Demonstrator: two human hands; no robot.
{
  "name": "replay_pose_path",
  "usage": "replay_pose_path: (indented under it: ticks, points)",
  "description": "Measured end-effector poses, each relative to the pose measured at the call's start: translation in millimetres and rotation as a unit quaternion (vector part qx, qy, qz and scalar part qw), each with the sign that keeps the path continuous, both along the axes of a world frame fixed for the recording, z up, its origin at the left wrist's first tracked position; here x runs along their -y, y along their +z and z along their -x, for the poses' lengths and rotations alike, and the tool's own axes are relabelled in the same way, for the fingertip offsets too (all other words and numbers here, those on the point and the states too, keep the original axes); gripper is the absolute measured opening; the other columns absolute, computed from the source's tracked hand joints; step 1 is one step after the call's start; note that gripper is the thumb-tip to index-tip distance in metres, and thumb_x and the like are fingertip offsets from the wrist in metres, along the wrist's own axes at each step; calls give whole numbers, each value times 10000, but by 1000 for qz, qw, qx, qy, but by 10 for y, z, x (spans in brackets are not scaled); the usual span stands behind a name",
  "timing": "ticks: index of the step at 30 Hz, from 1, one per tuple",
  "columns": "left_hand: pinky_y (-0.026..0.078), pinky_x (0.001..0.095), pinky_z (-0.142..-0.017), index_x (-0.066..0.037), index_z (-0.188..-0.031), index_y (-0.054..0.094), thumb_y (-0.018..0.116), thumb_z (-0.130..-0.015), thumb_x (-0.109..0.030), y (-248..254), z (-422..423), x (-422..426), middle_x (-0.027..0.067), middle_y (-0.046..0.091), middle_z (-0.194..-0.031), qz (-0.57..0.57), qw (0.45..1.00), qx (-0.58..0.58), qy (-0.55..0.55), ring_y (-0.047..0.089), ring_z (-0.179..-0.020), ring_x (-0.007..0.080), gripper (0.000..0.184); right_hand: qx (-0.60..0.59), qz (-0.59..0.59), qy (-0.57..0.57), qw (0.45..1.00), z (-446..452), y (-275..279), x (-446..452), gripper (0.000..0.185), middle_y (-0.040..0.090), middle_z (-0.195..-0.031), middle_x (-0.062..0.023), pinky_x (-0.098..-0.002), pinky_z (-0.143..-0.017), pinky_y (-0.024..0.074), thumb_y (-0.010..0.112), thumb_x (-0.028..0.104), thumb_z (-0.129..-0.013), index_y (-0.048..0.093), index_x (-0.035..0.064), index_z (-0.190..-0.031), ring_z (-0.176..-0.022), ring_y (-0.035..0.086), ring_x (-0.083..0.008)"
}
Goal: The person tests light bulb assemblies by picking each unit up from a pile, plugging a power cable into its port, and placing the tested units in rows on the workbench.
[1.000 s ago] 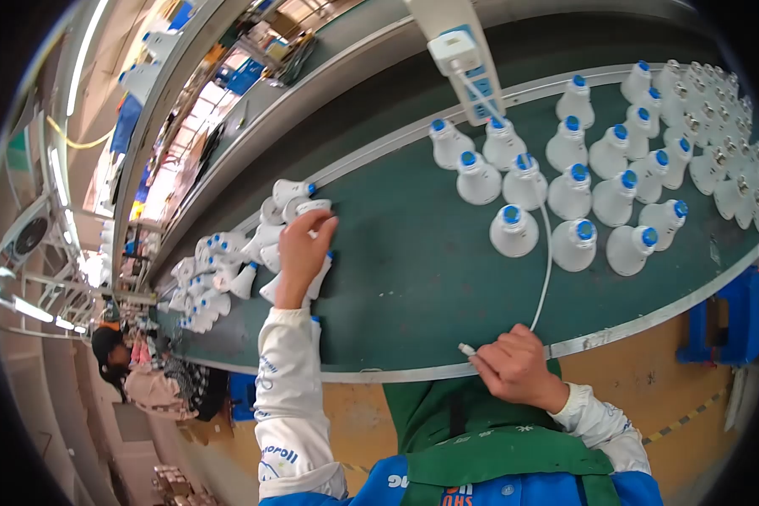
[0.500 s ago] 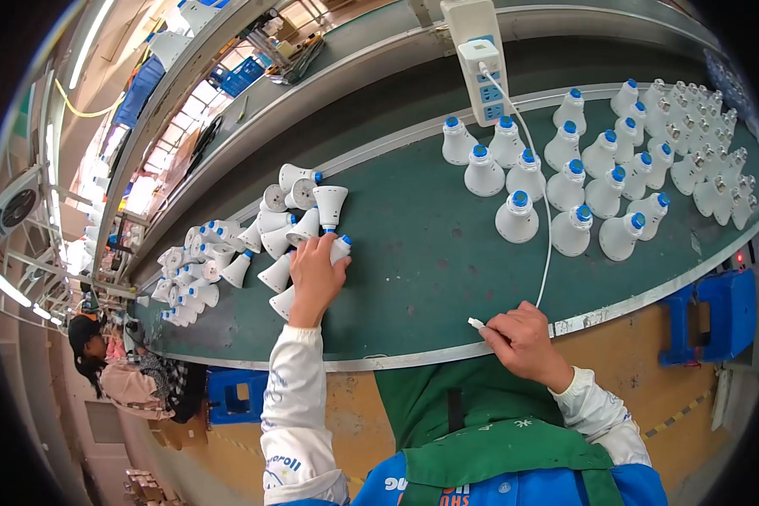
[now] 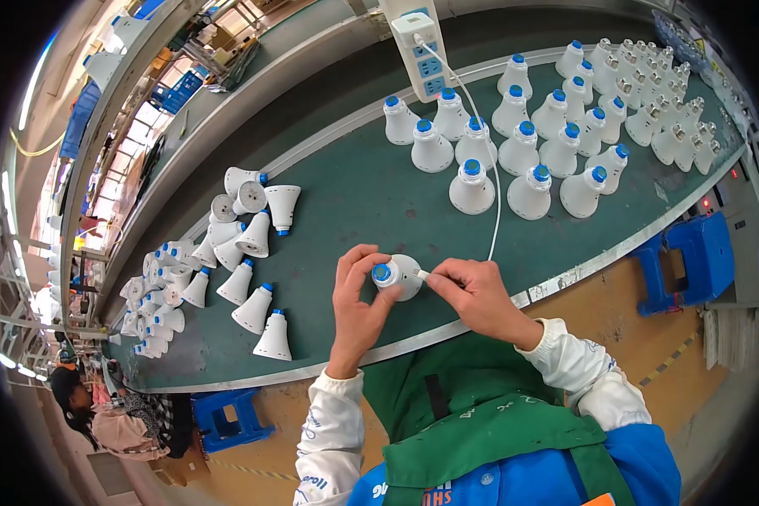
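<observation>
My left hand [image 3: 361,305] is closed around a white cone-shaped bulb housing [image 3: 409,278] with a blue cap, held above the front of the green bench. In my right hand [image 3: 474,295] is a white cable plug [image 3: 422,274], pinched between thumb and finger. Its tip is right at the side of the housing; whether it is inserted I cannot tell. The white cable [image 3: 498,198] runs from my right hand up to a charger on the power strip [image 3: 420,63]. Left of my hands lie several loose housings [image 3: 251,312], blue caps outward.
Rows of upright blue-capped housings [image 3: 519,152] stand on the right of the green bench [image 3: 354,202]. Beyond them are several with metal caps [image 3: 675,139]. Blue stools [image 3: 691,261] sit below the bench edge. A person [image 3: 118,417] is at the far left.
My left hand has brought a housing from the left pile to the middle. My right hand has moved the plug up and left to meet it. The view has shifted.
</observation>
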State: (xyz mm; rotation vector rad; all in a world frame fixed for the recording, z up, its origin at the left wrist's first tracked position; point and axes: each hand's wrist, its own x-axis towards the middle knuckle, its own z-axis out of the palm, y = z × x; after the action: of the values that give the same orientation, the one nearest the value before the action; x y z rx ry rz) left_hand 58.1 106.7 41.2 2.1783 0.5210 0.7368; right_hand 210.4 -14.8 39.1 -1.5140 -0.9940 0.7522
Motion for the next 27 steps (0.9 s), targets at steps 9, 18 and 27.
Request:
replay_pose_path:
  ticks: [9, 18, 27]
  points:
    - [456, 302, -788, -26, -1009, 637, 713, -723, -37, -97, -73, 68, 92, 602, -1002, 33, 990, 79, 109, 575, -896, 205, 296, -27, 1, -17, 999, 133, -113, -116, 149, 545, -570, -60, -293, -473, 348, 624, 134, -843, 640, -10, -807, -494, 432, -115]
    - [461, 297, -783, -25, -1033, 642, 713, -720, -28, -74, -45, 40, 94, 605, -1012, 47, 991, 68, 104, 580, -907, 204, 321, -78, 22, 20, 996, 87, -51, -150, 173, 509, -530, -70, -291, -477, 355, 620, 151, -833, 645, -17, -800, -483, 427, -113]
    - [441, 265, -807, -5, -1085, 621, 660, -757, -13, -66, -10, -16, 68, 566, -1018, 69, 994, 41, 72, 547, -923, 154, 331, -136, 64, 71, 986, 16, -28, -283, 166, 478, -530, -27, -276, -480, 341, 619, 131, -824, 651, -30, -801, -523, 401, -73]
